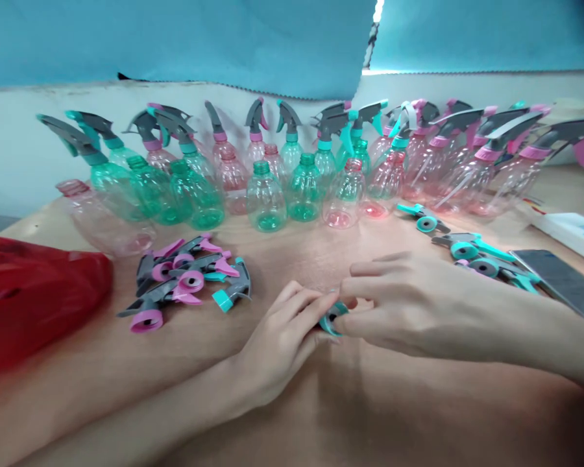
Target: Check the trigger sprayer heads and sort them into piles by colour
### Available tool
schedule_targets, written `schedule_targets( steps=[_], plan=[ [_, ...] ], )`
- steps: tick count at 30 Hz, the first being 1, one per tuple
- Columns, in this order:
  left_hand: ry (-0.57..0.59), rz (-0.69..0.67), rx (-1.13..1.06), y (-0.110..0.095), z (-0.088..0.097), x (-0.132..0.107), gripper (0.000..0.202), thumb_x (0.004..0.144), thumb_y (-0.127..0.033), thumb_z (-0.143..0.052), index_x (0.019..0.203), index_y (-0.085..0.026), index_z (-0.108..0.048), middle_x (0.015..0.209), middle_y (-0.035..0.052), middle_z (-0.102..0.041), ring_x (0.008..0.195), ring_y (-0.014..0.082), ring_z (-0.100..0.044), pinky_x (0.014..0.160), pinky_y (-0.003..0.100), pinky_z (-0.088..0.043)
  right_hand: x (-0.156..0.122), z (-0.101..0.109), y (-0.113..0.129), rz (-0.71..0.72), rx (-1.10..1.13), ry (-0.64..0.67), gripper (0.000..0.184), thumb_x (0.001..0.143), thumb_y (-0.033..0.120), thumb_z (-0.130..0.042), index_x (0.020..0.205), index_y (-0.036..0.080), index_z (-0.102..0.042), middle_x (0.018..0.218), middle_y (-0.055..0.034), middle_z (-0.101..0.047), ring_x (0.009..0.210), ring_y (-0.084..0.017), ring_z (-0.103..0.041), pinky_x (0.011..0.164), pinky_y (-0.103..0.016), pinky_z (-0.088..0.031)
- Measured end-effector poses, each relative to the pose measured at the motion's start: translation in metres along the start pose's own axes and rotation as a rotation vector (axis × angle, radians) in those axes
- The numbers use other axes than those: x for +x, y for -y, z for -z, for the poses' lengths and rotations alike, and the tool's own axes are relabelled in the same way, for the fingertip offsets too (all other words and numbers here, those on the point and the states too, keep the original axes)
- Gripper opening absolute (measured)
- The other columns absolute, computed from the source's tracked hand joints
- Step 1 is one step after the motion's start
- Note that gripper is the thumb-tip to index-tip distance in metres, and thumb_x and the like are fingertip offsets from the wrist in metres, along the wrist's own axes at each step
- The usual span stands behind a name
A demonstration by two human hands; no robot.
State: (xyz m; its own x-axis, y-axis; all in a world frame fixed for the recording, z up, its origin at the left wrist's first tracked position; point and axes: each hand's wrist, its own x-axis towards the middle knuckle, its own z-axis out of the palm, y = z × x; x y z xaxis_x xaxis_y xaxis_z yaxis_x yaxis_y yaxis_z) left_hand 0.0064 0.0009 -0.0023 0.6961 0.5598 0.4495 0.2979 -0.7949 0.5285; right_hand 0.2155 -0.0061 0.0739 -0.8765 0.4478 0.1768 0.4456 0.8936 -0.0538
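Near the middle of the table, my left hand is closed around a spray head with a teal collar. The open end of the collar faces me, and most of the rest is hidden by my fingers. My right hand is closed too, its fingertips pinched at the collar's opening; whether they hold a small part there is hidden. To the left lies a pile of grey and pink spray heads, with a grey and teal spray head beside it. Several teal and grey spray heads lie beyond my right wrist.
Open-necked green bottles and pink bottles stand in front of bottles fitted with spray heads. A red bag lies at the left. At the right are a phone and a white box-like object.
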Motion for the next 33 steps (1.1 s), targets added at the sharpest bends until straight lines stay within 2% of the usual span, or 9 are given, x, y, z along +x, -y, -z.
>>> schedule_targets(
  steps=[4, 7, 10, 13, 17, 23, 27, 29, 33],
  plan=[
    [0.022, 0.097, -0.095, -0.01, 0.005, -0.009, 0.034, 0.092, -0.02, -0.049, 0.126, -0.019, -0.05, 0.102, 0.0066, -0.06, 0.091, 0.0187, -0.05, 0.081, 0.033, -0.048, 0.001, -0.004, 0.003, 0.072, -0.089, 0.016, 0.026, 0.093, 0.012, -0.038, 0.092, 0.019, -0.063, 0.078, -0.0026, -0.058, 0.061, -0.015, -0.045, 0.055, -0.03, -0.033],
    [0.035, 0.197, -0.164, -0.018, 0.014, -0.021, 0.046, 0.091, -0.024, -0.052, 0.136, -0.021, -0.041, 0.098, 0.0045, -0.061, 0.089, 0.0179, -0.052, 0.081, 0.032, -0.048, 0.008, -0.007, 0.006, 0.041, -0.001, 0.002, 0.023, 0.094, 0.021, -0.042, 0.095, 0.018, -0.065, 0.075, -0.0024, -0.059, 0.066, -0.015, -0.051, 0.058, -0.029, -0.036],
    [0.038, 0.26, -0.212, -0.021, 0.025, -0.036, 0.046, 0.09, -0.021, -0.055, 0.135, -0.021, -0.043, 0.094, 0.0034, -0.062, 0.09, 0.0177, -0.053, 0.082, 0.031, -0.048, 0.02, -0.01, 0.013, 0.026, 0.137, 0.013, 0.021, 0.094, 0.022, -0.044, 0.095, 0.018, -0.065, 0.083, -0.0022, -0.065, 0.077, -0.014, -0.058, 0.068, -0.028, -0.041],
    [0.019, 0.305, -0.235, -0.021, 0.036, -0.052, 0.046, 0.089, -0.018, -0.056, 0.133, -0.022, -0.045, 0.099, 0.0034, -0.061, 0.094, 0.0175, -0.054, 0.085, 0.031, -0.047, 0.035, -0.013, 0.023, 0.016, 0.222, 0.013, 0.019, 0.093, 0.017, -0.045, 0.095, 0.02, -0.064, 0.093, -0.0002, -0.068, 0.084, -0.013, -0.06, 0.076, -0.027, -0.042],
    [-0.02, 0.371, -0.201, -0.022, 0.05, -0.073, 0.04, 0.088, -0.017, -0.056, 0.126, -0.026, -0.05, 0.103, 0.0018, -0.061, 0.097, 0.0165, -0.056, 0.086, 0.03, -0.048, 0.057, -0.013, 0.034, 0.088, 0.111, 0.06, 0.02, 0.093, 0.018, -0.043, 0.09, 0.02, -0.062, 0.084, -0.0006, -0.065, 0.079, -0.015, -0.058, 0.072, -0.03, -0.04],
    [-0.059, 0.332, -0.087, -0.023, 0.061, -0.092, 0.037, 0.09, -0.018, -0.051, 0.125, -0.027, -0.049, 0.104, 0.0009, -0.065, 0.099, 0.0176, -0.059, 0.083, 0.029, -0.052, 0.083, -0.011, 0.042, 0.192, -0.038, 0.147, 0.018, 0.089, 0.016, -0.044, 0.09, 0.022, -0.062, 0.078, -0.0009, -0.058, 0.068, -0.016, -0.052, 0.06, -0.031, -0.036],
    [-0.036, 0.291, -0.056, -0.023, 0.064, -0.093, 0.021, 0.09, -0.02, -0.051, 0.11, -0.025, -0.056, 0.101, 0.0006, -0.067, 0.099, 0.0177, -0.059, 0.081, 0.028, -0.053, 0.091, -0.011, 0.046, 0.168, 0.019, 0.19, 0.017, 0.086, 0.016, -0.047, 0.091, 0.022, -0.062, 0.083, -0.0008, -0.059, 0.071, -0.015, -0.053, 0.059, -0.028, -0.037],
    [-0.041, 0.271, -0.056, -0.024, 0.066, -0.092, 0.013, 0.09, -0.022, -0.053, 0.102, -0.024, -0.058, 0.096, 0.0001, -0.068, 0.095, 0.0175, -0.06, 0.078, 0.027, -0.054, 0.09, -0.012, 0.047, 0.16, 0.057, 0.189, 0.017, 0.086, 0.017, -0.047, 0.093, 0.022, -0.062, 0.086, -0.0011, -0.061, 0.073, -0.015, -0.054, 0.061, -0.028, -0.038],
    [-0.076, 0.242, 0.024, -0.025, 0.077, -0.094, 0.02, 0.088, -0.023, -0.057, 0.107, -0.024, -0.058, 0.096, -0.0006, -0.068, 0.088, 0.016, -0.062, 0.077, 0.027, -0.053, 0.08, -0.011, 0.043, 0.172, 0.13, 0.095, 0.028, 0.089, 0.012, -0.043, 0.109, 0.023, -0.059, 0.093, -0.0026, -0.063, 0.081, -0.016, -0.056, 0.068, -0.029, -0.043]
  ],
)
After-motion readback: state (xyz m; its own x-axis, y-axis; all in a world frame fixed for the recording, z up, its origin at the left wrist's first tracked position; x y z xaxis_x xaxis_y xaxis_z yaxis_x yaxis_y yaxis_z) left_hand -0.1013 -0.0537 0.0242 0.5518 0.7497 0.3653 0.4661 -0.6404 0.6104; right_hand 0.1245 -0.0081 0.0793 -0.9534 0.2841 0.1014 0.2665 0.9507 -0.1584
